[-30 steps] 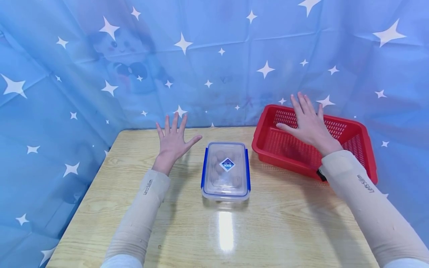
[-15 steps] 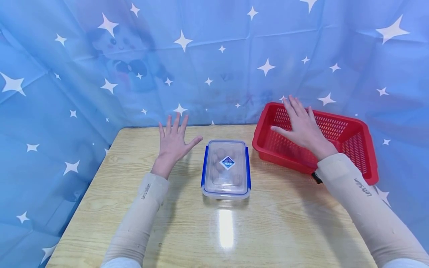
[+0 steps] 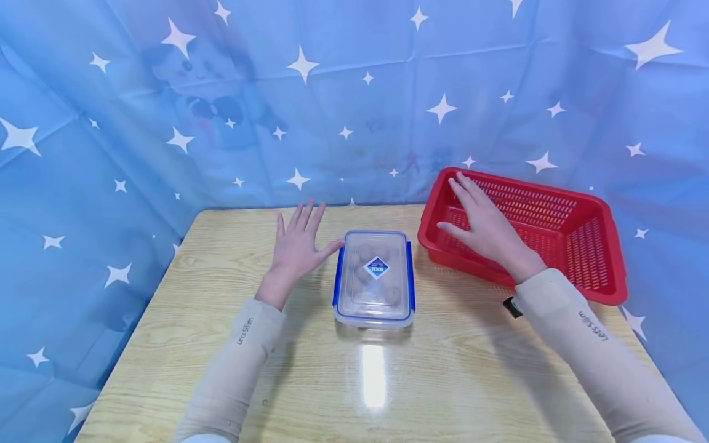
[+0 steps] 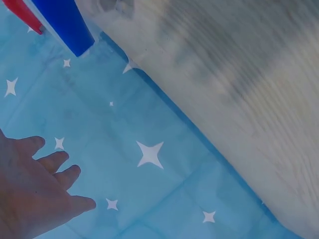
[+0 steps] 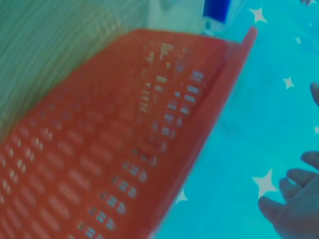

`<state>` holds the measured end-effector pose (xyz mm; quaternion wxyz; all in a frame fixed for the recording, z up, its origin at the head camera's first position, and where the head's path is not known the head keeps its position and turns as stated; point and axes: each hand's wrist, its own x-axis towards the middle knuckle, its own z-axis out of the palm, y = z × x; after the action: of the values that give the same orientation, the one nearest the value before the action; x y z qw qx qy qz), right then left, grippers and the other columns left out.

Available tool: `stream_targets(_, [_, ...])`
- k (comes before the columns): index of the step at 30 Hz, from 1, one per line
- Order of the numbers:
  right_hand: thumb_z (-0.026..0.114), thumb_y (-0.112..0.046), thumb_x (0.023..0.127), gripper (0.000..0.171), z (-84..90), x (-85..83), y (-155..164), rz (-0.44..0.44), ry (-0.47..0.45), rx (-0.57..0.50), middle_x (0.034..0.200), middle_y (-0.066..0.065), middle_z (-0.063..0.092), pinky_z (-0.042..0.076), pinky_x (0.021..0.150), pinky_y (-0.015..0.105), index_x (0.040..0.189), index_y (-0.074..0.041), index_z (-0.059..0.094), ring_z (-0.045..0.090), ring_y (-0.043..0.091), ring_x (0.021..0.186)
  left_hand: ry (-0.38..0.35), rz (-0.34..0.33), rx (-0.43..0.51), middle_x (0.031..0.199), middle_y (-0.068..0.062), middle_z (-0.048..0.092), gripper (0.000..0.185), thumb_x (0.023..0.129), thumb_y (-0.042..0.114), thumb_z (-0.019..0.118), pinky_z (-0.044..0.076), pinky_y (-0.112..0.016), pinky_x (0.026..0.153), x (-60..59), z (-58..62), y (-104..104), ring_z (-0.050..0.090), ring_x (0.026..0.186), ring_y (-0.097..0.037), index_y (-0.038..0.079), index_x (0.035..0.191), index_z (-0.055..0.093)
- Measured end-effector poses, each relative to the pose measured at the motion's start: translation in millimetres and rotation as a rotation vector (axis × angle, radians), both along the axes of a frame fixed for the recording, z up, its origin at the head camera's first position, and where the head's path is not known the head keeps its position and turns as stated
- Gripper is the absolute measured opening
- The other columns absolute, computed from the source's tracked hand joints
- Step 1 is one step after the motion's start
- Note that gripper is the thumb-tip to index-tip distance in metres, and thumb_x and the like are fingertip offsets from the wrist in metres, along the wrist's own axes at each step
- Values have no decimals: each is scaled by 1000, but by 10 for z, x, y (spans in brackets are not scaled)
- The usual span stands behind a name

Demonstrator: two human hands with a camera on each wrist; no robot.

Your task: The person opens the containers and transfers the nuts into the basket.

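A clear plastic food container point(image 3: 373, 295) with blue side clips and a blue diamond label lies on the table; several round things show dimly through its lid. Just left of it hovers my left hand point(image 3: 296, 249), fingers spread, the thumb tip right at the upper left clip in the head view. My right hand point(image 3: 487, 227) is over the left part of a red perforated basket point(image 3: 604, 246), its fingers extended and holding nothing. In the left wrist view a blue clip point(image 4: 67, 25) shows at the top left, well away from the fingers point(image 4: 67, 177).
The wooden table point(image 3: 183, 357) backs onto a blue curtain point(image 3: 354, 111) with white stars, which also hangs along its left side. The basket stands at the back right, close to the curtain. A black strap piece point(image 3: 512, 306) sticks out at the right cuff.
My left hand has moved right and slightly nearer, closer to the food container. My right hand has shifted left and down over the basket. Container and basket stay in place.
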<state>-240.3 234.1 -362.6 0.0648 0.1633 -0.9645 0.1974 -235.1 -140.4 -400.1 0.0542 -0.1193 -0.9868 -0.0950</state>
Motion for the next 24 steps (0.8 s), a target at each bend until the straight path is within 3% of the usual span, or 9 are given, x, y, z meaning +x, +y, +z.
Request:
stream_targets(10, [77, -31, 87, 96, -134, 203, -259, 49, -26, -61, 170, 5, 12, 49, 102, 65, 161, -20, 17, 16, 34, 155, -50, -57, -10, 168, -4, 19, 92, 90, 75, 45, 2, -57, 130, 119, -86, 95, 16, 156, -28, 22, 161, 19])
stream_targets(18, [71, -36, 91, 87, -299, 375, -487, 117, -77, -124, 169, 2, 15, 44, 111, 62, 161, -23, 20, 18, 31, 155, -85, -91, -1, 165, -4, 29, 90, 90, 71, 51, 11, -51, 130, 172, -150, 105, 26, 153, -28, 19, 159, 26])
stream_targets(21, [72, -35, 90, 87, -370, 430, -541, 135, -83, -131, 168, 3, 19, 43, 113, 60, 160, -22, 22, 21, 31, 154, -112, -86, 38, 164, -3, 32, 89, 89, 71, 54, 27, -53, 126, 196, -174, 109, 32, 149, -35, 21, 158, 28])
stream_targets(24, [71, -36, 91, 85, -427, 481, -576, 154, -80, -132, 168, 2, 20, 41, 115, 59, 160, -24, 22, 23, 31, 154, -161, -66, 81, 164, -1, 32, 88, 88, 71, 56, 51, -54, 106, 216, -199, 112, 37, 146, -39, 25, 158, 30])
